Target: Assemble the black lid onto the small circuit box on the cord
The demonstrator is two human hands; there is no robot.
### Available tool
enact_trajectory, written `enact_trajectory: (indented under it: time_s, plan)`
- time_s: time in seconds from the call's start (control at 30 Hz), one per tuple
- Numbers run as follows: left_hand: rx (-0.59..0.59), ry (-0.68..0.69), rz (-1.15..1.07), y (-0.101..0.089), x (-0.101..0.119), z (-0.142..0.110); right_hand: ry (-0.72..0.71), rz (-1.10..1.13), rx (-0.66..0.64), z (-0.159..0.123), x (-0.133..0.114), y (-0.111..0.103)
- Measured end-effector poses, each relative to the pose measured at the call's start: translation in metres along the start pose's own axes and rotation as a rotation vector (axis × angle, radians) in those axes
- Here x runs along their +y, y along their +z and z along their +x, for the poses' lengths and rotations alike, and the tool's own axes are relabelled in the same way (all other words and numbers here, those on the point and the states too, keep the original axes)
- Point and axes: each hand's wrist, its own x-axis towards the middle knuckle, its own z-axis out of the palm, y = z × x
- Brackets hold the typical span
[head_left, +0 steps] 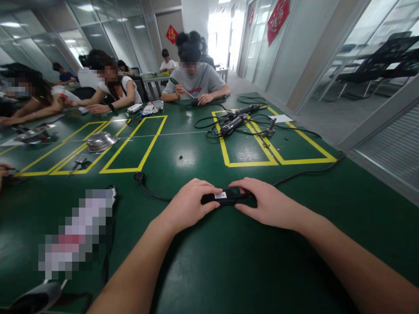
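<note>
A slim black power adapter (pixel 229 199) with a white label (pixel 221 195) lies low over the green table in front of me. My left hand (pixel 193 203) pinches its left part between thumb and fingers. At the right end, the thumb and fingers of my right hand (pixel 265 200) close around the adapter's edge, where a dark strip runs under the palm. A black cord (pixel 153 194) comes out from behind my left hand to a plug (pixel 139 177). On the right, another cable (pixel 304 173) trails from behind my right hand toward the table edge.
Yellow tape (pixel 252 164) marks the table (pixel 193 152). Electric screwdrivers (pixel 234 124) and tangled cables lie back right. A metal bowl (pixel 101 141) sits left, and a blurred lanyard badge (pixel 77 231) lies near left. A person opposite (pixel 196 83) holds a screwdriver (pixel 175 81).
</note>
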Motion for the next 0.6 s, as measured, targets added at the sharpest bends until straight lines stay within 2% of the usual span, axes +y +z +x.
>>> enact_trajectory:
  time_s: [0.2, 0.47, 0.6]
  plan:
    - [-0.001, 0.015, 0.055, 0.001, 0.002, 0.000, -0.040, 0.067, 0.038, 0.005, -0.003, 0.011]
    - [0.010, 0.009, 0.029, 0.005, 0.003, 0.000, -0.031, 0.092, 0.040, 0.006, 0.001, 0.012]
    - [0.069, -0.031, -0.122, 0.006, 0.001, 0.000, 0.002, 0.113, 0.075, 0.004, 0.003, 0.015]
